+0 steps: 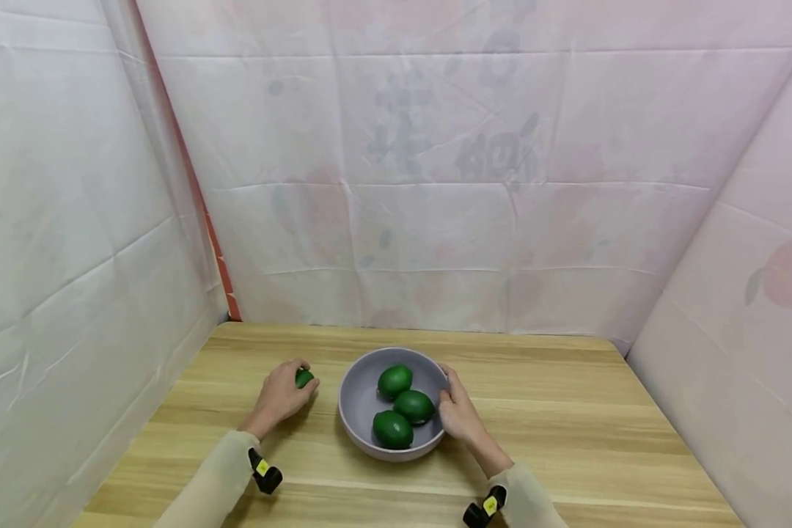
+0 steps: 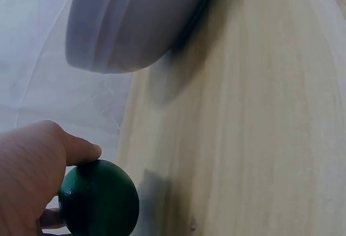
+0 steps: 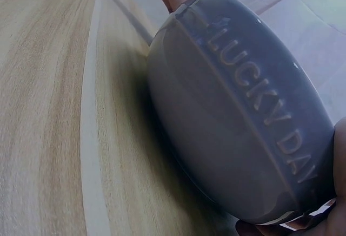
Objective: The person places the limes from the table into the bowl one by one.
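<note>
A grey-purple bowl (image 1: 356, 400) is at the middle of the table, with three dark green limes inside: one at the back (image 1: 394, 381), one at the right (image 1: 414, 406) and one at the front (image 1: 392, 430). My right hand (image 1: 462, 411) grips the bowl's right side, thumb at the rim and fingers partly hidden behind the wall. Raised "LUCKY DAY" lettering runs along the bowl's outer wall (image 3: 216, 106) in the right wrist view. Left of the bowl, my left hand (image 1: 284, 396) pinches another lime (image 2: 100, 198) between thumb and fingers; whether it touches the table I cannot tell.
The wooden table (image 1: 567, 418) runs back to a pale printed curtain (image 1: 435, 220), with more curtain at the left (image 1: 72, 220) and right. A red strip (image 1: 185, 161) edges the back left corner. Black cameras are strapped to both wrists.
</note>
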{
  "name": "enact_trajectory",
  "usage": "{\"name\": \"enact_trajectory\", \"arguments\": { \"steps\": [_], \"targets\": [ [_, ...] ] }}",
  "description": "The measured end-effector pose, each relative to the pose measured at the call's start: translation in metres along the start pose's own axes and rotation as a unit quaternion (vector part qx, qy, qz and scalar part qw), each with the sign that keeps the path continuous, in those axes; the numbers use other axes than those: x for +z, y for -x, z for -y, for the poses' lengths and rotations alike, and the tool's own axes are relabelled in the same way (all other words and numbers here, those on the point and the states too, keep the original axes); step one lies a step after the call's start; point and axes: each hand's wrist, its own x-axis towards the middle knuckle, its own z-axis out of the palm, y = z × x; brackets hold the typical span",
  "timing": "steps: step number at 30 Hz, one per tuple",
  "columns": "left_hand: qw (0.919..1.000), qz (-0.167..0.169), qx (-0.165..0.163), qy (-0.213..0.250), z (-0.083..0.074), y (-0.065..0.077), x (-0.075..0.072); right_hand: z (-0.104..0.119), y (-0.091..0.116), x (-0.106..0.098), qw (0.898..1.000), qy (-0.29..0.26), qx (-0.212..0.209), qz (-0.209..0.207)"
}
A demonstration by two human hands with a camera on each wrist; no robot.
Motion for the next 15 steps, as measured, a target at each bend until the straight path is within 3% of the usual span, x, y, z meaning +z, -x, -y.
{"name": "enact_trajectory", "arguments": {
  "steps": [8, 15],
  "targets": [
    [0.9988, -0.037, 0.021, 0.024, -0.011, -0.006, -0.016, 0.002, 0.002, 0.001, 1.000, 0.004, -0.001, -0.003],
    [0.9952, -0.063, 0.046, 0.060, -0.034, -0.009, -0.024, 0.001, 0.002, 0.000, 1.000, 0.006, -0.003, -0.004]
  ]
}}
